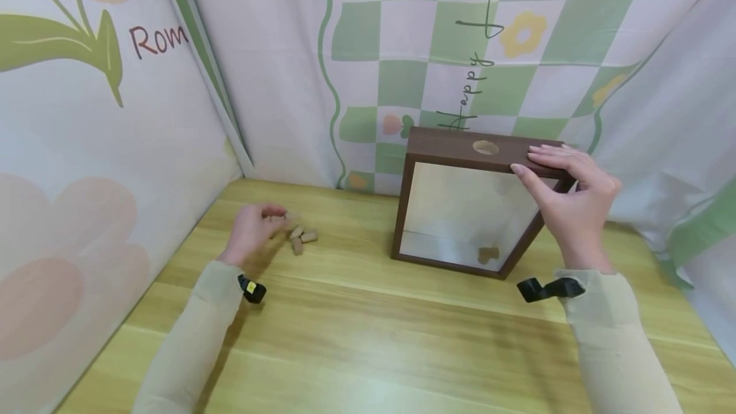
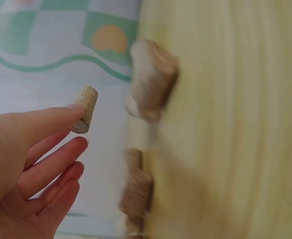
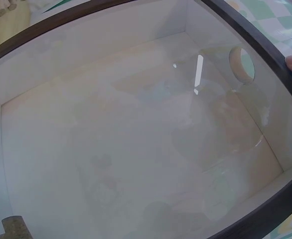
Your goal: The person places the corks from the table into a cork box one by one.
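Observation:
My left hand is over the left part of the table, pinching a cork between thumb and fingertips. Close by lie several more corks, blurred in the left wrist view. A brown shadow-box frame with a clear front stands upright right of centre. Its top has a round hole. My right hand holds the frame's top right corner, thumb at the front edge and fingers over the top. Behind the clear front, a few corks lie at the bottom, partly cut off in the right wrist view.
The wooden table reaches a checked green and white curtain close behind the frame. A flower-printed cloth wall runs along the left side. A black wrist camera sits on each sleeve.

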Demonstrator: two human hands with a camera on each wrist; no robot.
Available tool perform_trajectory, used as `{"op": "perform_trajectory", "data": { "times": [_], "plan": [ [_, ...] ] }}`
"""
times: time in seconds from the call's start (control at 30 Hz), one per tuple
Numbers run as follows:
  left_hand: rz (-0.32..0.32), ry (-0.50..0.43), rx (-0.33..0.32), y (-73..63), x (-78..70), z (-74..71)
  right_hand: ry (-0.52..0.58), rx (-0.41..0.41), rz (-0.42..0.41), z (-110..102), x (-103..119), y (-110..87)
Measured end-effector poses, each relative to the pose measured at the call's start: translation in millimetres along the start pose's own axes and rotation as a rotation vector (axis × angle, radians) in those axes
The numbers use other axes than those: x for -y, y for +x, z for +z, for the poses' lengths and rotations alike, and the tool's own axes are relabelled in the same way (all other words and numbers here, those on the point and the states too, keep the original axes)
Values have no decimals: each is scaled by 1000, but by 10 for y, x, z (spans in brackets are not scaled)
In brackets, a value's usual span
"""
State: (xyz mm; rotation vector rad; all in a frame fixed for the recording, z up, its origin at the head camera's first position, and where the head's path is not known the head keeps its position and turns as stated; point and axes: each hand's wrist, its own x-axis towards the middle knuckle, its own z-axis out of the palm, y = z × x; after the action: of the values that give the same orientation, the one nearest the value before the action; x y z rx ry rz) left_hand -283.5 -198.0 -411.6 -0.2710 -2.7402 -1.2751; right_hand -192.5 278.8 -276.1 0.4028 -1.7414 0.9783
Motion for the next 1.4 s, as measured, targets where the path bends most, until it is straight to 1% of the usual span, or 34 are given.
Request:
{"op": "perform_trajectory", "data": {
  "times": [0.07, 0.23, 0.37, 0.6, 0.83, 1.13, 1.3, 1.4],
  "plan": [
    [20, -6, -18, 7, -60, -2, 0, -2, -1, -1, 5, 1],
    [102, 9, -56, 25, -234, 3, -2, 0, 5, -2, 11, 2],
    [140, 2, -75, 25, -381, 15, -6, 5, 10, -4, 7, -2],
    [214, -9, -127, 22, -605, 40, -7, 2, 5, 4, 8, 1],
    [232, -64, -147, 23, -772, 110, -13, -3, 13, 9, 8, 1],
    [291, -173, -140, 65, -973, 276, -6, -3, 22, 11, -1, 0],
    [283, -274, -124, 76, -1129, 346, -5, -5, 21, 8, -3, -4],
    [273, -318, -126, 80, -1233, 364, -3, -5, 21, 4, -9, -4]
  ]
}}
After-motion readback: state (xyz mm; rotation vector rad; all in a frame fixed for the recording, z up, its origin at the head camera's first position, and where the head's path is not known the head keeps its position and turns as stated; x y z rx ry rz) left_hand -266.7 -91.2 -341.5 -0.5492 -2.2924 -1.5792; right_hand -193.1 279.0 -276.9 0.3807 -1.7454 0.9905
